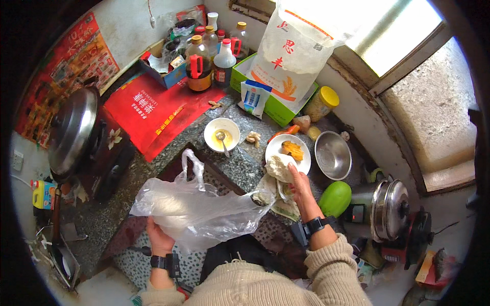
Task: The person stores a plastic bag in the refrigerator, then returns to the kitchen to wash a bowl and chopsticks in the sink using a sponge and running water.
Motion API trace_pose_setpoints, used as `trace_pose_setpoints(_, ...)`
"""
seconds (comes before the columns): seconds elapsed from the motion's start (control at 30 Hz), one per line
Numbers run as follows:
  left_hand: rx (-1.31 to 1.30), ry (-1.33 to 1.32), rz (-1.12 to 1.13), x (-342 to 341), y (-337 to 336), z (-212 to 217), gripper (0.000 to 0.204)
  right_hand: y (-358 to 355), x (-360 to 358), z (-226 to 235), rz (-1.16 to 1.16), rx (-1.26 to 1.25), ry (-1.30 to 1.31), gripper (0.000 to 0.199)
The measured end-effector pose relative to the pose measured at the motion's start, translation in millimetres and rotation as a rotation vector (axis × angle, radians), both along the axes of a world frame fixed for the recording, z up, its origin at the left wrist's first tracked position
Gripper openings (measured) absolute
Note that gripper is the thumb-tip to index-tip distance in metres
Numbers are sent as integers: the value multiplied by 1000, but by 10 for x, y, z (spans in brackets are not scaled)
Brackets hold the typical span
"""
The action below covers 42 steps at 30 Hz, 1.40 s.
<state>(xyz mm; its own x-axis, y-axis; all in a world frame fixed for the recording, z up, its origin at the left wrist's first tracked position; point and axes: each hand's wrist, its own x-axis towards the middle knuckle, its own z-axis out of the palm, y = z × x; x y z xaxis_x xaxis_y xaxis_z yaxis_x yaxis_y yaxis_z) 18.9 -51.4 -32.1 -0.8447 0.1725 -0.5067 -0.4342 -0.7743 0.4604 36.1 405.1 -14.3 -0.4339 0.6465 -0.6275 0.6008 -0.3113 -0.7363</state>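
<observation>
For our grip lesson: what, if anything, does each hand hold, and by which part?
The left hand holds a clear plastic bag by its lower left edge; the right hand holds a white lump by its right side.

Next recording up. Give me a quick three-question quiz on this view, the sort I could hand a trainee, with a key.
1. What is the left hand holding?
2. True or false: the spoon is in the steel bowl.
3. Which thing does the right hand touch? A) the red sheet; B) the white lump; C) the yellow-lidded jar.

Key:
1. A clear plastic bag.
2. False; it is in the white bowl.
3. B.
</observation>
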Motion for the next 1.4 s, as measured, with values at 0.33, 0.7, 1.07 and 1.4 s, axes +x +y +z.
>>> trace_pose_setpoints(0.33,-17,-30,-122,-92,400,393,52,0,89,292,161,145,-91,70)
trace_pose_setpoints(0.7,285,-6,-595,-224,789,260,50,-1430,1021,1436,1228,647,247,119)
trace_pose_setpoints(1.07,300,41,-1417,331,1208,282,52,-2361,2494,1333,-619,-151,849,120)
trace_pose_setpoints(1.4,247,154,-2159,1832,1906,528,40,-2825,4377,1230,-1033,28,762,82)
